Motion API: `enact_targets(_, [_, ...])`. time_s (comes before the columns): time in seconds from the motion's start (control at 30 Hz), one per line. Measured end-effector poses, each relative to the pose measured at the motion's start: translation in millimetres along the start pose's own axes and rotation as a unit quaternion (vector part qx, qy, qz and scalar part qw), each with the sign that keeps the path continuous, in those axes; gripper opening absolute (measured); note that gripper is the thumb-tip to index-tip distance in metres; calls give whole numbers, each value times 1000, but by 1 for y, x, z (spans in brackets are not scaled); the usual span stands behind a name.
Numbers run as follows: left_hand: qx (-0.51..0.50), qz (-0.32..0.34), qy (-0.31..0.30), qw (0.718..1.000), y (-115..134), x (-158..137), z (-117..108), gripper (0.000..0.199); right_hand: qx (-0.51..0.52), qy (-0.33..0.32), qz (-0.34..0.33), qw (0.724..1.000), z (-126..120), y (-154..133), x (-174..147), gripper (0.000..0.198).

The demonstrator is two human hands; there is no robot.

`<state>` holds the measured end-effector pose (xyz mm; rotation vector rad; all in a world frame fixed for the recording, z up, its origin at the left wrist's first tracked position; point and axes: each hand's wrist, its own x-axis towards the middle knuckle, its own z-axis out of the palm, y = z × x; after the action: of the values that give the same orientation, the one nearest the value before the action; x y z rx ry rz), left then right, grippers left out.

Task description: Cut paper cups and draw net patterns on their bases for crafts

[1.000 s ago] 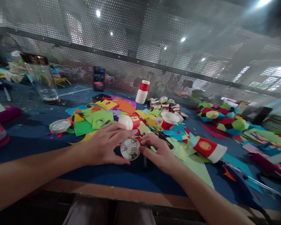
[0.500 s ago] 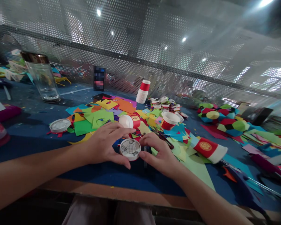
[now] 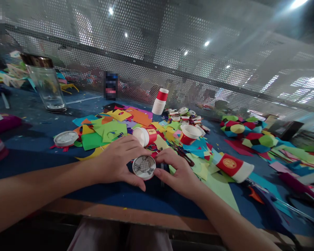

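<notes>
A short, round paper cup bottom (image 3: 143, 166) with black grid lines and rays drawn inside faces me, tilted, above the table's front. My right hand (image 3: 179, 172) pinches its right rim between thumb and index finger. My left hand (image 3: 121, 162) curves around its left and upper side, index finger along the top and thumb below; the other fingertips are hidden behind. Just beyond lies a tipped red-and-white paper cup (image 3: 148, 136). A second cut cup bottom (image 3: 66, 138) with red tabs sits on the left.
Colored paper scraps (image 3: 107, 129) spread over the blue table (image 3: 102, 193). Behind them stand a glass jar (image 3: 48, 85), a cup stack (image 3: 159, 101) and a pile of small cup pieces (image 3: 185, 116). At right are a lying cup (image 3: 234, 167), a glue gun (image 3: 268, 205) and paper balls (image 3: 260, 141).
The cup bottom has tipped slightly and shifted a little left, showing more of its inner wall. Both hands have stayed nearly in place.
</notes>
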<state>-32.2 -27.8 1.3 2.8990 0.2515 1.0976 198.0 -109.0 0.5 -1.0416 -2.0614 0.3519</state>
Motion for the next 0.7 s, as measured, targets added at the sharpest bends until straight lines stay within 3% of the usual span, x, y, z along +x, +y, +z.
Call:
enact_targets(0.53, [3,-5,-5,1000,3,0,0,58,17,-5,13,1000,-2,-3,1,23])
enact_targets(0.7, [2,-17,-10,1000,2,-1,2,67,3,15,0,1000,0,-2,0,23])
